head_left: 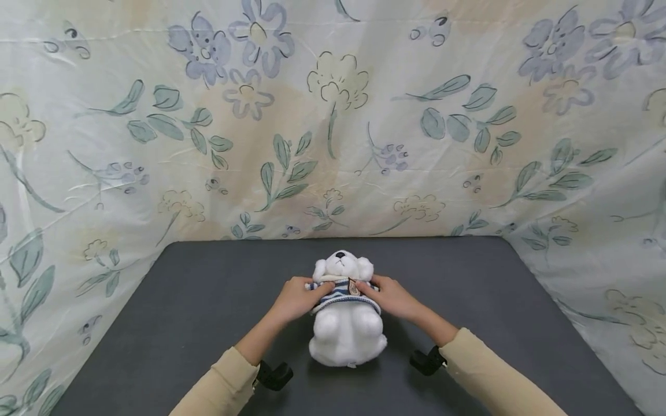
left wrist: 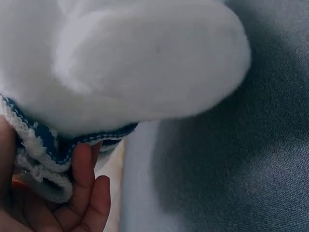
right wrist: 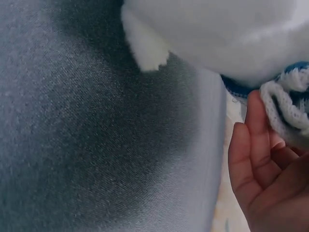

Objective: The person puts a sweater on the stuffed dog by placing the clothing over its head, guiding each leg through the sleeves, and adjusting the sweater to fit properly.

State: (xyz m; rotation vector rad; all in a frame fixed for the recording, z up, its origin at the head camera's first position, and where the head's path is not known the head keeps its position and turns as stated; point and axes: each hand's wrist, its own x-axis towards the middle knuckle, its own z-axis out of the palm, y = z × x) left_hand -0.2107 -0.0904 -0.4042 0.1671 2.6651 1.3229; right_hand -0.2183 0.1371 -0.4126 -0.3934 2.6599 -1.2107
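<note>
A white plush dog [head_left: 347, 335] sits tilted back on the dark table, its black nose pointing up. It wears a blue-and-white striped knitted sweater [head_left: 340, 296] with a small brown patch [head_left: 353, 287] on the chest. My left hand [head_left: 299, 299] grips the sweater at the left side, thumb across the front. On the opposite side my right hand [head_left: 393, 297] pinches the sweater, its thumb near the patch. In the left wrist view, curled fingers [left wrist: 83, 169] lie against the bunched knit hem. The right wrist view has fingers [right wrist: 259, 130] behind a folded knit edge.
The dark grey tabletop [head_left: 208, 312] spreads around the toy. A floral curtain [head_left: 385, 144] hangs behind the table and along both sides. Black wrist cameras [head_left: 276, 375] are worn at the cuffs of beige sleeves [head_left: 221, 381].
</note>
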